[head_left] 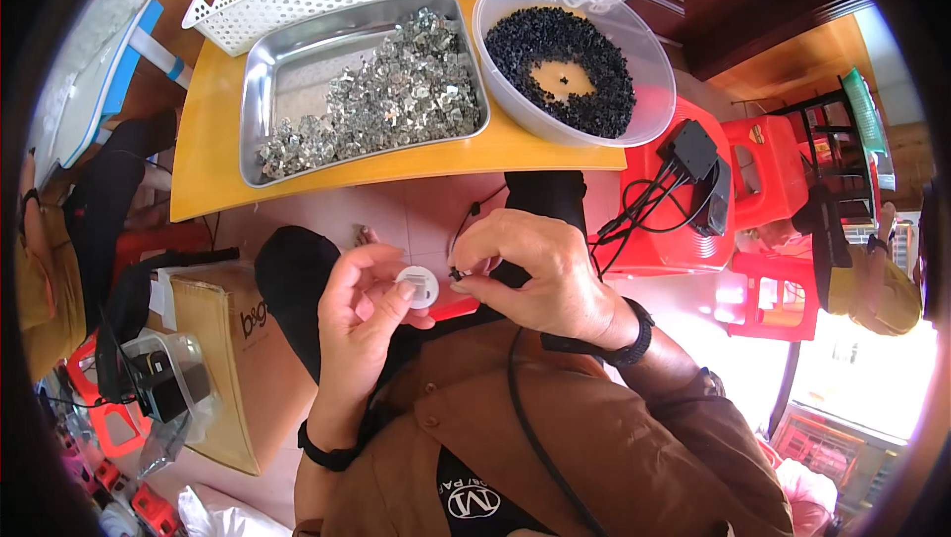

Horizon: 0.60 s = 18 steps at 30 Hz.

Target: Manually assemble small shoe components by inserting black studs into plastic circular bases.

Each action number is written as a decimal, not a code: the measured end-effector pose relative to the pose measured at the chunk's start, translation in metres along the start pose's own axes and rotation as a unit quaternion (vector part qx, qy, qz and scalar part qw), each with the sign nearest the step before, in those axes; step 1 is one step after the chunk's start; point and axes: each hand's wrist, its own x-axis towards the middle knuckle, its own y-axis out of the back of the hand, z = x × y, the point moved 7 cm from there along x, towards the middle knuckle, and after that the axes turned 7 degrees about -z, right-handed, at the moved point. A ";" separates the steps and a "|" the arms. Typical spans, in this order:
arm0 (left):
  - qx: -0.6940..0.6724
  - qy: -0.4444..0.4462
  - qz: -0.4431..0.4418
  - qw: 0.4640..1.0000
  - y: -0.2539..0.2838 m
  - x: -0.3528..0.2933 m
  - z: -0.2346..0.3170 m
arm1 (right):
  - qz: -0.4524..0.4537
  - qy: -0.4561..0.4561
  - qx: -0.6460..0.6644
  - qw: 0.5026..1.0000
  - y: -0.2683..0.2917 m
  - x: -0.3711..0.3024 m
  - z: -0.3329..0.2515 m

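The room's pale floor (386, 202) lay under a yellow table (205, 141) at the top of the frame, with a metal tray (297, 91) and a clear bowl (658, 91) on it. In the middle, the left hand (354, 317) pointed up and pinched a round white piece (420, 286). The right hand (545, 274), close but apart, bent toward it and pinched a tiny black bit (456, 275).
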 end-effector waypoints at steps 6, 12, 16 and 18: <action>-0.009 0.023 -0.038 0.999 -0.011 0.002 -0.001 | 0.048 0.075 -0.049 0.995 0.000 -0.005 -0.007; 0.023 0.029 -0.034 0.999 -0.015 0.004 -0.002 | 0.054 0.092 -0.070 0.992 0.000 -0.008 -0.008; 0.038 0.031 -0.033 0.998 -0.016 0.004 0.000 | 0.029 0.097 -0.082 0.992 -0.002 -0.010 -0.005; 0.043 0.037 -0.037 0.998 -0.016 0.004 0.000 | 0.024 0.102 -0.085 0.991 -0.002 -0.010 -0.005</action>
